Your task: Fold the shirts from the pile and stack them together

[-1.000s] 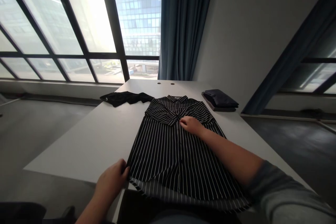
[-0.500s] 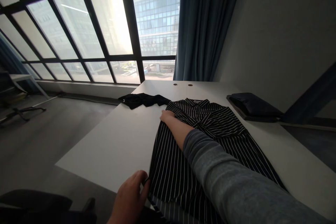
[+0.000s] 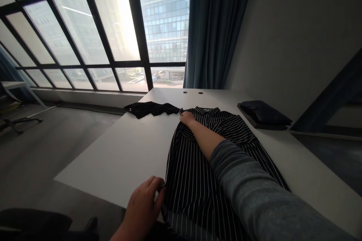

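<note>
A black shirt with white stripes (image 3: 189, 169) lies spread on the white table, its collar at the far end. My left hand (image 3: 147, 199) pinches the shirt's left edge near the hem, close to the table's front. Stretched across the garment, my right arm reaches to the far left shoulder, where my right hand (image 3: 187, 118) is closed on the cloth. The right forearm and its grey sleeve hide part of the shirt's middle and right side. Fabric at the left shoulder is bunched beneath the right hand.
A dark crumpled garment (image 3: 151, 109) lies on the white table (image 3: 113, 158) beyond the shirt, to the left. Folded dark clothes (image 3: 263, 115) are stacked at the right. Past the table hang blue curtains (image 3: 215, 30) beside large windows. A dark chair (image 3: 36, 220) stands at lower left.
My right hand has shifted right and slightly away along the shoulder, drawing the shirt's left edge inward. My left hand has moved slightly up and right, still pinching the edge.
</note>
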The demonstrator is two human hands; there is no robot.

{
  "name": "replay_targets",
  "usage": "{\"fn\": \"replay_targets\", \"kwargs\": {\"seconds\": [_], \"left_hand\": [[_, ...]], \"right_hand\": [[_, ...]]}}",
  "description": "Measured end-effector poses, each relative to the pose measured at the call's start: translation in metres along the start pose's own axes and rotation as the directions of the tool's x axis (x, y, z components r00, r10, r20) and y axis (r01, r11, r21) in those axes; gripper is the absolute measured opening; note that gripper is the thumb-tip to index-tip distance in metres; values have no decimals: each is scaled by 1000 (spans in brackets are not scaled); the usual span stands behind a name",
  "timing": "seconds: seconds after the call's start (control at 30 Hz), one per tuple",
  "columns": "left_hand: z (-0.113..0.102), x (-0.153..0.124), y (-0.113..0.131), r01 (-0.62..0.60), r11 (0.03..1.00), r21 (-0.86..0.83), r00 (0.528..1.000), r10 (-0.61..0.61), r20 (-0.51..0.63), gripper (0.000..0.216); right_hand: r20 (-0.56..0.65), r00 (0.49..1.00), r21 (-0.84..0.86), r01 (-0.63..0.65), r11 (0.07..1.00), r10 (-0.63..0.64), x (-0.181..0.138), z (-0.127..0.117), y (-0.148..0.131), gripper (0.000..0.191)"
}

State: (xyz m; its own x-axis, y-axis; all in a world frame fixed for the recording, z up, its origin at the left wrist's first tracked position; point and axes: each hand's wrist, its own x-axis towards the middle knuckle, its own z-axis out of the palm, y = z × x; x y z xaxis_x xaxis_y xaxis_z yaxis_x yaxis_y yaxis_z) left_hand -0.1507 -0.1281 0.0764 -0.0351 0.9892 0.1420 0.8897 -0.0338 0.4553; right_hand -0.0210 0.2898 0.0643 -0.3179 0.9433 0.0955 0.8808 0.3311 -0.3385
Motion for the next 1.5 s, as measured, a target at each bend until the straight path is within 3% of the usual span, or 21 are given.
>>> {"fn": "replay_targets", "kwargs": {"seconds": [0.2,0.37,0.53,0.7,0.87,0.93,1.03,1.2,1.33,1.5], "left_hand": [[-3,5,35,-200,979,28,979,198,56,17],[7,5,62,-301,952,48,933,284,223,18],[29,6,74,-352,935,36,869,312,384,17],[43,7,73,-390,919,-60,810,373,453,13],[49,23,55,-324,946,-10,905,313,287,20],[54,30,46,-356,935,0,905,345,248,28],[66,41,41,-448,894,7,858,428,283,47],[84,56,48,-516,856,-23,795,488,361,65],[90,57,48,-564,824,-55,717,522,463,77],[83,45,42,-651,751,-105,614,603,509,83]], "right_hand": [[-116,992,19,-55,998,57,-44,-33,64,34],[-110,987,16,-117,993,118,-78,-36,102,35],[-49,988,3,-145,989,145,-97,-24,118,33],[-33,989,-44,-144,989,143,-98,-18,121,36],[-54,981,-131,-193,973,187,-90,-23,121,43],[-72,982,-153,-181,971,172,-86,-25,117,46],[-45,993,-169,-118,979,111,-76,-24,103,47],[121,992,-174,-10,985,32,-66,-4,83,60],[238,971,-177,6,984,37,-79,14,96,76],[261,964,-173,93,980,-46,-96,21,123,81]]}}
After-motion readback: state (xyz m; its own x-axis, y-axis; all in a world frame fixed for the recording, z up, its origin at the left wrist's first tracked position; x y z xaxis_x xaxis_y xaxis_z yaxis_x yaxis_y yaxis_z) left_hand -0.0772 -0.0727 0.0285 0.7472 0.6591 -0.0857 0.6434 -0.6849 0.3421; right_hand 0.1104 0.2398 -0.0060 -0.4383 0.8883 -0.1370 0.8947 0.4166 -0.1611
